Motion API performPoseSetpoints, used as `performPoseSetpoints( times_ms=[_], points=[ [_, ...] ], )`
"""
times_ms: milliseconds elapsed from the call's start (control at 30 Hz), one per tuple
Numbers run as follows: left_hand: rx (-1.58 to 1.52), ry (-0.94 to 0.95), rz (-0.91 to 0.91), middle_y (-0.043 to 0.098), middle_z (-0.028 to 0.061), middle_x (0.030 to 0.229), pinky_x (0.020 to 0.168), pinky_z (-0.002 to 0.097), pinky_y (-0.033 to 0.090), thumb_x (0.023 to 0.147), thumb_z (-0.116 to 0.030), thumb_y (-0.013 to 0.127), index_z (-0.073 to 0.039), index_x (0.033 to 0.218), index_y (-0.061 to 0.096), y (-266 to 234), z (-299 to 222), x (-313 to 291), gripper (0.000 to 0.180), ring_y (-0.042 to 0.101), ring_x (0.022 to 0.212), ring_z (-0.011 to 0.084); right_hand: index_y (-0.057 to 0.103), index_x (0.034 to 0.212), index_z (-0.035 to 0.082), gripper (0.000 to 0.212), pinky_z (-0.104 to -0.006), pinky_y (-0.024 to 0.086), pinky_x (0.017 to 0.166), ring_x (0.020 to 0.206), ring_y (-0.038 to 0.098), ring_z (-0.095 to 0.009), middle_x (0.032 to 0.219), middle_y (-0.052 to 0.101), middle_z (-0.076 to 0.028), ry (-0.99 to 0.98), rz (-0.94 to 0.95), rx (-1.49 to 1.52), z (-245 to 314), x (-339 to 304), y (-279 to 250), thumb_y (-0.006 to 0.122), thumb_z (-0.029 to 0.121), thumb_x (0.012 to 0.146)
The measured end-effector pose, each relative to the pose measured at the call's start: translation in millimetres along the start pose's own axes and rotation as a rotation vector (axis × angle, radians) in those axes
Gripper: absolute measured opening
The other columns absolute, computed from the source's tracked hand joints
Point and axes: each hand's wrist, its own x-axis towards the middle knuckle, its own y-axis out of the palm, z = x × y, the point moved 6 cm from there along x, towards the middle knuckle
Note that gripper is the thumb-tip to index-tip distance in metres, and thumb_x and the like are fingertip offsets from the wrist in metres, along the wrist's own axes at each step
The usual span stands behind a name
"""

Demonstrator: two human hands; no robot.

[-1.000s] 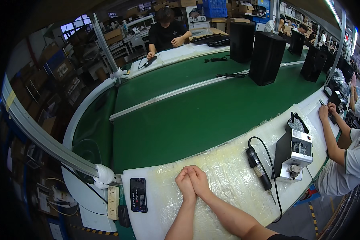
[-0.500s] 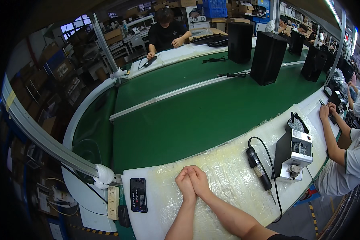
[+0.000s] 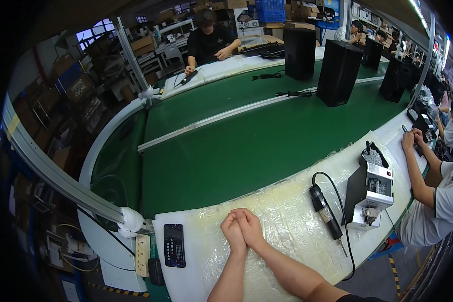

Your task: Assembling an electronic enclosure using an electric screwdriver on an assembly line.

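My left hand point(image 3: 233, 232) and right hand point(image 3: 250, 227) rest clasped together, grip empty, on the padded tabletop point(image 3: 287, 221); electric screwdriver point(image 3: 325, 211) lies within reach.

Our left hand point(image 3: 233, 232) and right hand point(image 3: 250, 227) are pressed together, fingers curled, resting on the bench cover point(image 3: 287, 221), a soft, shiny, whitish-yellow sheet. A black phone point(image 3: 174, 245) lies flat on the cover, face up, near our hands on their left side.

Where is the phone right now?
In the head view, the dark phone lies flat on the plastic-covered bench, to the left of the clasped left hand, near the white power strip.
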Motion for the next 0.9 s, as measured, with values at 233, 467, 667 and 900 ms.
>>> performPoseSetpoints(
  times_ms=[233,467,667,900],
  points=[
    [-0.024,-0.037,-0.004,0.061,0.0015,0.068,0.058,0.0244,0.043,0.086,0.002,0.051,0.002,0.071,0.064,1.5,-3.4,-1.8,0.020,0.051,0.063,0.0085,0.066,0.105,-0.001,0.029,-0.0306,0.051,0.078,0.085,0.065,-0.020,0.091,0.070,-0.015,0.001,-0.006,0.004,-2.8,0.4,-0.2,0.052,0.024,0.099],
    [-0.009,-0.015,-0.001,0.060,0.0026,0.067,0.054,0.0238,0.043,0.089,-0.003,0.053,0.001,0.072,0.062,0.3,-0.1,-0.1,0.020,0.052,0.059,0.0095,0.066,0.105,0.000,0.029,-0.0307,0.051,0.077,0.083,0.065,-0.020,0.089,0.070,-0.015,-0.005,-0.009,-0.002,-2.6,0.6,0.0,0.052,0.024,0.099],
    [-0.011,-0.023,-0.004,0.060,0.0024,0.068,0.055,0.0242,0.043,0.088,-0.001,0.052,0.001,0.072,0.063,-0.1,0.9,-0.1,0.019,0.051,0.060,0.0093,0.066,0.105,0.000,0.029,-0.0309,0.051,0.077,0.084,0.065,-0.020,0.090,0.070,-0.015,0.003,-0.008,-0.011,-1.8,0.3,-0.2,0.052,0.025,0.099],
    [-0.015,-0.032,-0.016,0.060,0.0017,0.067,0.057,0.0247,0.043,0.086,0.001,0.052,0.002,0.071,0.064,2.7,-5.7,-3.1,0.019,0.051,0.062,0.0086,0.066,0.105,0.000,0.029,-0.0307,0.051,0.079,0.086,0.065,-0.020,0.092,0.070,-0.016,0.012,-0.005,-0.012,-3.5,0.1,-0.3,0.052,0.025,0.099]
  ],
)
